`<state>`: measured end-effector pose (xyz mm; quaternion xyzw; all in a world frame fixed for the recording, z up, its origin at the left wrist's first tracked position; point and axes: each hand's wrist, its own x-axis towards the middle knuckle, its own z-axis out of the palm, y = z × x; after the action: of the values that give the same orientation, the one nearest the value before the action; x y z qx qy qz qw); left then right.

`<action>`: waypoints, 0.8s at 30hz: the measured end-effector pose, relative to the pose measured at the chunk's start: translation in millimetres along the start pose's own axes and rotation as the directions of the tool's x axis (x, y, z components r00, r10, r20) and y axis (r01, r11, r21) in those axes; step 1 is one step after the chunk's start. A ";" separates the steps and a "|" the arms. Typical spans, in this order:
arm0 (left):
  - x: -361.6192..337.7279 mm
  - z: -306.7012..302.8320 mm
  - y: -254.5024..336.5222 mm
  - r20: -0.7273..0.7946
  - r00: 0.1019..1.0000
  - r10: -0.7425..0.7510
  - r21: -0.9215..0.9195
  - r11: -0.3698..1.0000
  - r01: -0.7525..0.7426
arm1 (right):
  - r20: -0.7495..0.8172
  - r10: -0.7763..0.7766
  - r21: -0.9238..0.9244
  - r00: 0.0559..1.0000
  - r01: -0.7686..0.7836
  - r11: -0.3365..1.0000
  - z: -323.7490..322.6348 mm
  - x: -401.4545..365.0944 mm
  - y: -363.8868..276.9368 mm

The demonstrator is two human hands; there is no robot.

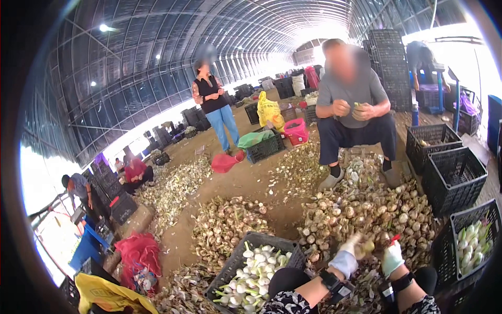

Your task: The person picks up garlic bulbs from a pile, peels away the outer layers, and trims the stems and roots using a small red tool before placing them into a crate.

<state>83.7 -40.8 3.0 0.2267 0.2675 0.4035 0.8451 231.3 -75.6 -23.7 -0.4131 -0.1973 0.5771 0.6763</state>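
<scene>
My left hand (349, 254), in a pale glove, is closed round a brownish garlic bulb (364, 248), blurred by motion. My right hand (392, 256), also gloved, is closed beside it on a small tool with a red part (395, 239). Both are above the edge of a large pile of unpeeled garlic (366, 214). Left of my knees stands a black crate (300, 257) with cleaned white garlic bulbs (256, 272) in it. Loose peelings (361, 282) lie below my hands.
A seated person (353, 99) handles garlic across the pile; another person (214, 104) stands farther back. Black crates (455, 178) line the right side, one holding green-stemmed garlic (472, 243). A red net bag (138, 256) and a yellow sack (107, 293) lie at left.
</scene>
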 end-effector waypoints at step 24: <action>22.4 10.9 -15.4 0.396 0.692 0.604 0.787 0.165 -0.594 | 0.280 -0.085 0.084 0.956 0.064 0.994 2.4 -6.1 -30.0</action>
<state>111.2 -33.5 -4.0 0.7099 0.3263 0.5035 0.3688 246.4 -80.3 2.6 -0.2933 -0.2859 0.6113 0.6772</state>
